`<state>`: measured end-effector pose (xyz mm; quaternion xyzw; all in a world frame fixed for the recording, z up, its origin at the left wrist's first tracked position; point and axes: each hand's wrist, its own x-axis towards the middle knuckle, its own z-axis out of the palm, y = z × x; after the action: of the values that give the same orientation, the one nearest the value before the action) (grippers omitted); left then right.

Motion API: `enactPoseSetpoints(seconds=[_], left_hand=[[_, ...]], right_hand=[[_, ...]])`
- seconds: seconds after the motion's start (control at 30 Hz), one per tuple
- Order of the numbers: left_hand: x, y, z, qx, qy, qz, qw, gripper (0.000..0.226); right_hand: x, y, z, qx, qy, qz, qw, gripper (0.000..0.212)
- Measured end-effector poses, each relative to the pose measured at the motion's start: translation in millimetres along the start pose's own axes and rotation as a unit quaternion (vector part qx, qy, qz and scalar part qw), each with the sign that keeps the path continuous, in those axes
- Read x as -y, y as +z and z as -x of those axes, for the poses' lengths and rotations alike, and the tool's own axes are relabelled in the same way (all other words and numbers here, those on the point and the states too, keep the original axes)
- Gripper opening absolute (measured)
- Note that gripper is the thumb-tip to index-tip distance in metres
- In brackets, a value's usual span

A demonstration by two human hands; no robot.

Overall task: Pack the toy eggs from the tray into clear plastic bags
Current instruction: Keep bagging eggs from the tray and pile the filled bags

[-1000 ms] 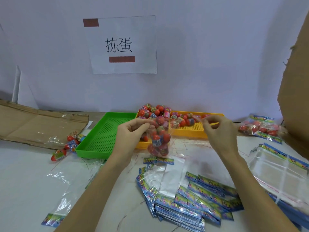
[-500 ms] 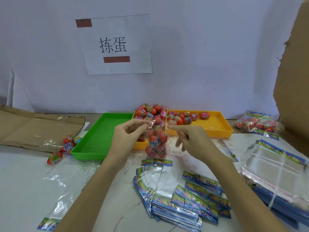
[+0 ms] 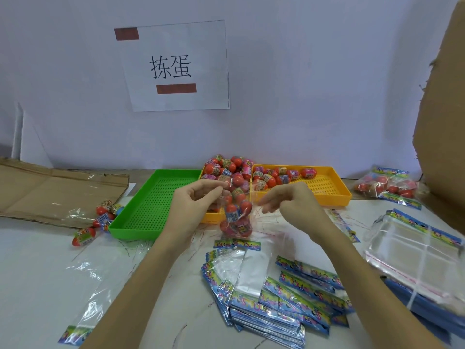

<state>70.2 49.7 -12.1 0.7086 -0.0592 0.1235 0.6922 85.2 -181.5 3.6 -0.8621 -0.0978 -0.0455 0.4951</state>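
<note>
Above the stack of empty bags on the bench, the left hand pinches the mouth of the hanging filled bag — the right hand pinches its flap. Best to press the seal flat and keep it upright; more eggs wait in the yellow tray behind.

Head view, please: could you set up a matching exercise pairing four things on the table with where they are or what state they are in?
Things:
1. green tray
2. yellow tray
3. filled bag
4. packed bags

Places or states:
A. held up by the left hand
B. holds no eggs
C. far right, beside the cardboard
D. loose eggs piled at its left end

Pairs: 1-B, 2-D, 3-A, 4-C
</note>
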Motion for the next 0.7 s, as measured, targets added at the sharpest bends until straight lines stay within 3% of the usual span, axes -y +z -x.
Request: enactPoseSetpoints(seconds=[0.1,0.2,0.47,0.57,0.7], left_hand=[[0.8,-0.7,-0.5,0.002,-0.004,-0.003,1.000,0.015],[1.3,-1.1,-0.8,0.004,-0.005,-0.011,1.000,0.015],[1.4,-1.8,-1.1,0.007,-0.009,-0.009,1.000,0.015],[1.8,-2.0,-1.0,0.010,-0.007,-0.009,1.000,0.015],[2.7,-2.7,-1.4,0.012,-0.006,-0.012,1.000,0.015]], right_hand=[[-5.0,1.5,0.1,-0.056,0.028,0.022,0.998,0.047],[-7.5,5.9,0.1,0.002,0.048,0.048,0.998,0.055],[7.3,12.7,5.6,0.007,-0.011,0.048,0.999,0.068],[4.3,16.9,5.8,-0.006,-0.038,0.040,0.998,0.047],[-0.8,15.2,-1.1,0.022,-0.018,-0.051,0.998,0.011]])
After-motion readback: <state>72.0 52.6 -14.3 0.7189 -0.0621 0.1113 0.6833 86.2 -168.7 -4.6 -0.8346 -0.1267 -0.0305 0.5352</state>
